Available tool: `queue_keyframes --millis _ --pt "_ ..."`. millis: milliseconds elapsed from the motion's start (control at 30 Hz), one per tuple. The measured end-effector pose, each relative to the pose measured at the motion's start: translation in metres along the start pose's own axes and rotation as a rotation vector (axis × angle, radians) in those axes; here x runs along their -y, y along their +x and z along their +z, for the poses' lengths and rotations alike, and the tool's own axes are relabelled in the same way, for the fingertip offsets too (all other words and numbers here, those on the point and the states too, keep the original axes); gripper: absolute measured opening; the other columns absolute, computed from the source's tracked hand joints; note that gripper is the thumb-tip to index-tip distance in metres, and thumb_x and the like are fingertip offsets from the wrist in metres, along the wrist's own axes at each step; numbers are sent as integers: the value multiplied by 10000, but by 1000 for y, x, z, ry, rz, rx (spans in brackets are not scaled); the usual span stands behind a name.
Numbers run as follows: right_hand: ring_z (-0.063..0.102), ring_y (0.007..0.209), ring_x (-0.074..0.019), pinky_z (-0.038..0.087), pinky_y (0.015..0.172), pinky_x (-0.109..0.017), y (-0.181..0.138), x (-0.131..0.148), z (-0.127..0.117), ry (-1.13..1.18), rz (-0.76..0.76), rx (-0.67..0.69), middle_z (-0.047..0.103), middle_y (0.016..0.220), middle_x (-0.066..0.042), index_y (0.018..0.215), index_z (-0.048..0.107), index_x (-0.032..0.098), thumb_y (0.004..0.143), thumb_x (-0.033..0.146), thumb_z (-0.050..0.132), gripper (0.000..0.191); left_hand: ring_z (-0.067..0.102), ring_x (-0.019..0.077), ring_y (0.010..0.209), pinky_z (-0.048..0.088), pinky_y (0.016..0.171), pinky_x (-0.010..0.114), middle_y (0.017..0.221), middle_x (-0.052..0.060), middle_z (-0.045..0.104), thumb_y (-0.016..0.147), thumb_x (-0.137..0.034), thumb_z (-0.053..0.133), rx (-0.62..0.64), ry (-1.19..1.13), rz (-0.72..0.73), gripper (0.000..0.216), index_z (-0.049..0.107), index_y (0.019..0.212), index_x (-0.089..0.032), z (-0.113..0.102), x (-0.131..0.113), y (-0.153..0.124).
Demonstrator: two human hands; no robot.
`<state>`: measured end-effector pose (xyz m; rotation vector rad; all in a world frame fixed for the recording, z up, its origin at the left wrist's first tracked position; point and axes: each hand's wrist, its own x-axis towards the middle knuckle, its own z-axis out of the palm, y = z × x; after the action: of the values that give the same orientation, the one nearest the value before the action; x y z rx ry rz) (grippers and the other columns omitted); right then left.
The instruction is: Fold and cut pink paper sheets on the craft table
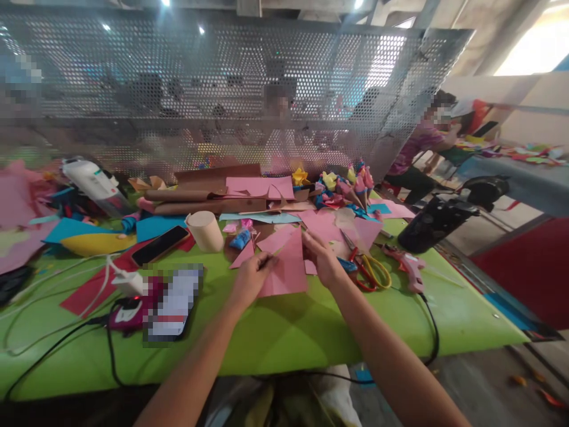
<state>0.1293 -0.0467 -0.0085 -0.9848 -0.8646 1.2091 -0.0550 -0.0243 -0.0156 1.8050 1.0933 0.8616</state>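
A piece of pink paper [287,270] is held up over the green table between my two hands. My left hand [254,277] pinches its left side between thumb and fingers. At the paper's upper right edge, my right hand [323,258] grips it, with some fingertips hidden behind the sheet. Right of that hand lie scissors [377,274] with red and yellow handles, and a pink hot glue gun [411,267] on its side. Beyond the paper are more pink paper pieces [326,228] and a small blue wrapped bundle [240,239].
On the green table [284,344] lie a lit phone [178,302], a dark phone [160,246], a power strip [127,314] with cables, a paper roll [205,231] and paper flowers [351,187]. A black tumbler [433,225] stands right. Behind rises a perforated metal screen [213,89]; another person [411,148] sits right.
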Motion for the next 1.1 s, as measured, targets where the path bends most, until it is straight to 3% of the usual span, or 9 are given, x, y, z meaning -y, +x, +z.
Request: queue_keyframes --millis 133,300,500,700,800,933,1000,1100 --pt "609 590 -182 463 581 -290 -3 -4 7 -95 101 134 669 608 3 698 697 194 502 451 891 377 580 184 737 439 663 254 721 5 649 852 -435 557 -26 0 6 282 665 773 -186 0 1 1" --pt "624 583 -188 494 573 -304 -3 -9 5 -70 72 63 708 640 -13 746 739 197 521 455 883 371 579 206 725 440 636 267 679 19 623 882 -460 526 -43 -1 12 301 674 808 -208 4 6 -2" --pt "608 541 -181 483 530 -296 -4 -9 5 -91 66 56 708 640 -17 701 723 196 517 436 881 341 533 154 642 384 607 238 638 -20 553 902 -402 505 29 47 53 283 613 742 -196 4 8 0" --pt "521 446 -130 388 423 -245 -14 -6 2 -279 65 -27 669 581 11 700 702 195 487 401 897 355 600 175 736 393 646 247 773 19 662 925 -402 528 52 34 51 275 670 858 -176 10 11 -3" --pt "561 463 -161 445 454 -286 -15 -7 0 -309 117 -36 671 584 -4 762 717 211 496 467 884 405 617 166 797 413 693 240 849 30 692 944 -346 529 87 -12 95 227 671 904 -173 13 13 -1" --pt "546 451 -172 424 431 -313 -12 -12 -4 -384 159 -116 657 590 -37 742 718 237 482 522 873 416 611 160 756 396 634 247 820 36 687 947 -331 542 88 28 68 216 659 869 -167 16 15 1" --pt "549 487 -175 421 458 -331 -11 -11 -8 -485 77 -178 655 630 -61 706 703 246 527 521 848 358 600 159 722 397 618 255 792 43 678 942 -344 548 77 71 45 226 653 860 -162 18 15 2" --pt "617 674 -238 491 639 -415 -13 -3 -5 -811 -320 -347 682 809 -101 816 696 244 660 492 754 299 592 153 678 416 602 262 780 51 676 959 -345 495 56 160 -30 261 656 881 -156 26 17 3"
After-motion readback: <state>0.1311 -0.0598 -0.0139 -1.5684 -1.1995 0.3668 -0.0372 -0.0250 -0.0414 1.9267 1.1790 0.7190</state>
